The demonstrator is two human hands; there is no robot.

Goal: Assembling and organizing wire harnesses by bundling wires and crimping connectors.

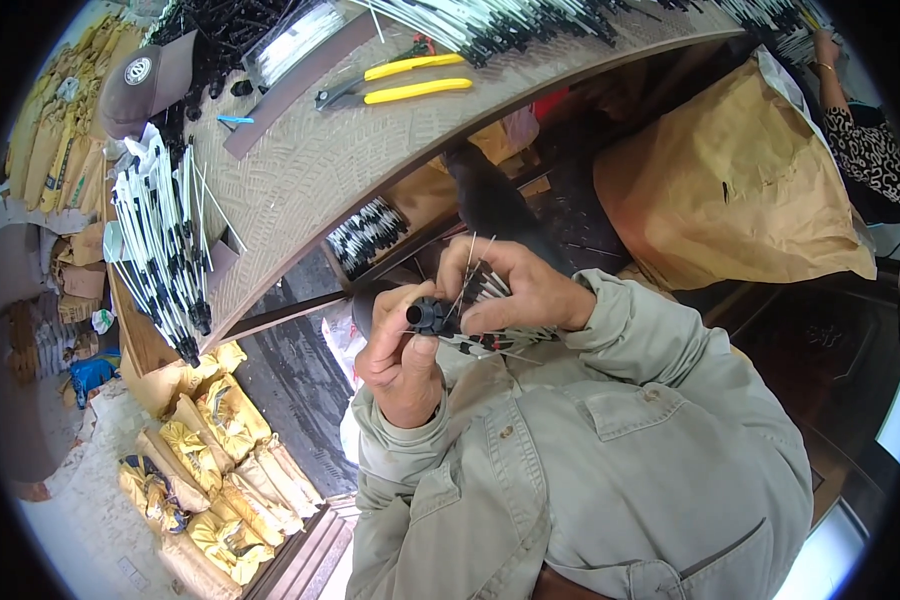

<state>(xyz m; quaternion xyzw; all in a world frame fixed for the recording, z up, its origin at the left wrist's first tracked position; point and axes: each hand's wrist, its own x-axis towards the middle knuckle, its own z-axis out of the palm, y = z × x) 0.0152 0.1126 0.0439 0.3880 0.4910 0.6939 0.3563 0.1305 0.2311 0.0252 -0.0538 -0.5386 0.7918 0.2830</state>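
Note:
In front of my chest, my left hand (402,365) is closed round a black plastic hub (425,316) with a round opening and a notched rim. My right hand (528,288) meets it from the other side, its thumb and fingers pinched on a bundle of thin metal ribs (490,283) with white and black ends, resembling umbrella ribs. More ribs (490,343) stick out below my right hand, across my shirt. One thin wire stands up past the right fingertips. Exactly where ribs and hub join is hidden by my fingers.
A workbench (320,160) curves ahead, bearing yellow-handled pliers (415,82), a rib heap (510,25), another rib bundle (165,245) and a cap (150,85). Wrapped packages (220,460) lie lower left. A large brown paper sack (730,180) stands right; beyond it is a co-worker's arm (830,75).

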